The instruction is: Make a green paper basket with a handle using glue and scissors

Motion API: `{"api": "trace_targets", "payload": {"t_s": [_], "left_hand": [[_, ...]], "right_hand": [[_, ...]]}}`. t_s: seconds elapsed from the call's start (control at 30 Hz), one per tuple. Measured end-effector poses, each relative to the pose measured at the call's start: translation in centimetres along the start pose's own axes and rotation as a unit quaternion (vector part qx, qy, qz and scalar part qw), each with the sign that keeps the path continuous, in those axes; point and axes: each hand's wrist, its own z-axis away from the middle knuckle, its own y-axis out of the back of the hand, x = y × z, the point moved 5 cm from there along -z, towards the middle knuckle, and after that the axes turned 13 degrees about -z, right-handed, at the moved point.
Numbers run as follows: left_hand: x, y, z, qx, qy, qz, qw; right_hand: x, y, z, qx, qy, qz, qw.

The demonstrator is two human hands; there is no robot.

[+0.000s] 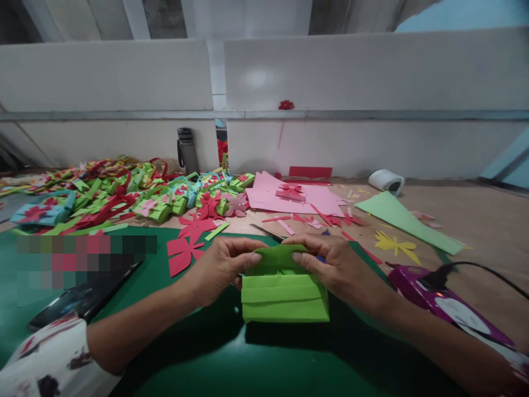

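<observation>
A folded bright green paper bag (285,300) is held up over the dark green mat, its upper flap raised. My left hand (225,264) pinches the flap's left edge between thumb and fingers. On the right edge of the same flap, my right hand (326,262) is closed, thumb in front and fingers behind. Scissors (266,232) lie just beyond the bag, their handles partly hidden by my right hand. Red paper flower cutouts (184,251) rest on the mat to the left of my left hand.
Small paper bags (152,207) are heaped at the back left near a bottle (188,151). Pink sheets (264,193) lie behind the hands. A phone (91,289) is at left, a purple power strip (450,306) with a black cable at right.
</observation>
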Motion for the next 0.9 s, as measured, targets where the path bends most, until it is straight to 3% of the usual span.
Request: {"api": "trace_targets", "payload": {"t_s": [0.2, 0.4, 0.5, 0.6, 0.7, 0.8, 0.9], "left_hand": [[-0.4, -0.8, 0.2, -0.019, 0.030, 0.125, 0.992], [0.1, -1.5, 0.7, -0.033, 0.015, 0.181, 0.983], [0.1, -1.2, 0.6, -0.001, 0.023, 0.138, 0.990], [0.6, 0.0, 0.6, 0.060, -0.002, 0.028, 0.998], [1.6, 1.3, 0.8, 0.104, -0.057, -0.101, 0.988], [2.3, 1.8, 0.9, 0.098, -0.117, -0.157, 0.976], [2.3, 1.8, 0.9, 0.085, -0.137, -0.147, 0.976]], "right_hand": [[-0.5, 0.3, 0.2, 0.043, 0.077, 0.104, 0.991], [-0.6, -0.3, 0.7, 0.082, 0.169, 0.160, 0.969], [-1.3, 0.3, 0.9, 0.099, 0.208, 0.174, 0.958], [-2.3, 2.8, 1.2, 0.172, 0.225, 0.188, 0.940], [-2.1, 5.1, 1.3, 0.206, 0.165, 0.308, 0.914], [0.7, 5.3, 1.5, 0.095, -0.013, 0.528, 0.844], [3.3, 5.1, 2.5, 0.066, -0.066, 0.554, 0.827]]}}
